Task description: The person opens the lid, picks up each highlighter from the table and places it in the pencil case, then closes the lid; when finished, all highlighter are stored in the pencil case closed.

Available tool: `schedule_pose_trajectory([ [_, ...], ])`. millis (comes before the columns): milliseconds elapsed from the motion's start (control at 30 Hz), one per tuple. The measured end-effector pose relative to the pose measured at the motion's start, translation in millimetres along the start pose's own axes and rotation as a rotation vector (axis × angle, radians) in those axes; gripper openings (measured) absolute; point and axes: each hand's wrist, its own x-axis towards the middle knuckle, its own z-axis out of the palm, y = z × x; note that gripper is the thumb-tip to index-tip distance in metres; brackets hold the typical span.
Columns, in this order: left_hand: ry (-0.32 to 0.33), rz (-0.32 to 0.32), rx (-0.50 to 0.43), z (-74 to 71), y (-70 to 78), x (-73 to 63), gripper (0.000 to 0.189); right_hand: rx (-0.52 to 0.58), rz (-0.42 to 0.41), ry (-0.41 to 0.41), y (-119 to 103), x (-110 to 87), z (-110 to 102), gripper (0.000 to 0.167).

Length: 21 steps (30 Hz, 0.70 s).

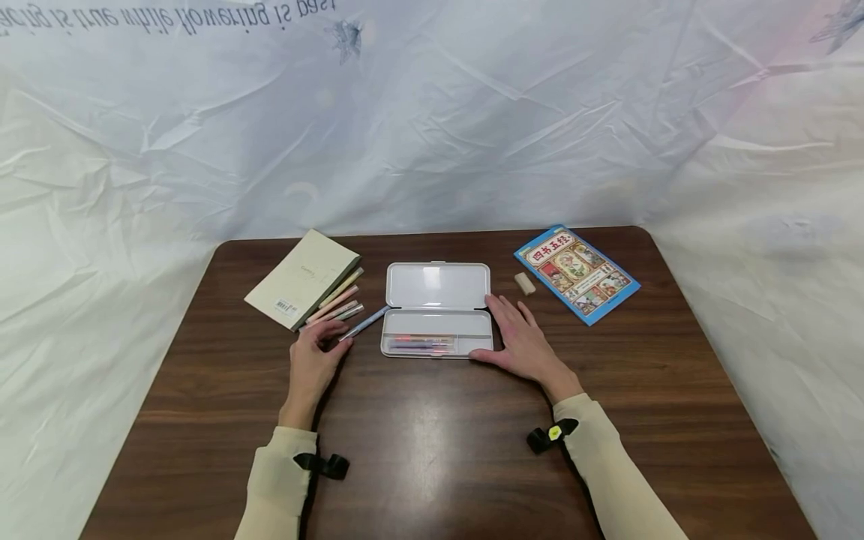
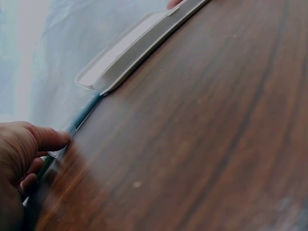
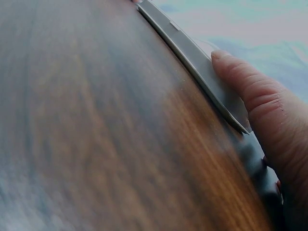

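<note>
My left hand (image 1: 317,364) pinches the near end of a blue pen (image 1: 367,321) between thumb and fingers. The pen's far end lies right at the left side of an open pencil case (image 1: 439,321). In the left wrist view, my thumb is on the pen (image 2: 86,113), which slants toward the case. With fingers spread, my right hand (image 1: 523,341) rests at the case's right end, thumb along the front corner and index finger by the hinge. Several slim, colored pens (image 1: 421,343) lie in the front compartment of the case, whose lid (image 1: 437,285) is folded back.
A cream notebook (image 1: 304,274) lies at the back left, with several pens (image 1: 337,296) beside its right edge. An eraser (image 1: 524,283) and a blue-bordered booklet (image 1: 577,274) lie at the back right. Pale fabric (image 1: 432,150) hangs behind the wooden table (image 1: 432,435).
</note>
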Motion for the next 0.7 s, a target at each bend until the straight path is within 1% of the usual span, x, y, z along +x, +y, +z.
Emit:
schedule_pose_trajectory([
  [233,0.042,-0.024,-0.009,0.2,1.3,-0.4,0.022,0.003,-0.003,0.003,0.3,-0.1,0.6,0.116],
  [433,0.046,-0.044,-0.01,-0.5,2.3,-1.0,0.023,0.005,-0.008,0.004,-0.5,0.3,-0.2,0.116],
  [567,0.046,-0.048,0.003,-0.7,2.6,-1.2,0.022,0.011,-0.004,0.002,-0.7,-0.3,-0.4,0.116],
  [700,0.058,-0.049,-0.005,-0.6,2.2,-1.1,0.021,0.014,-0.001,0.0,-0.3,-0.3,0.1,0.116],
])
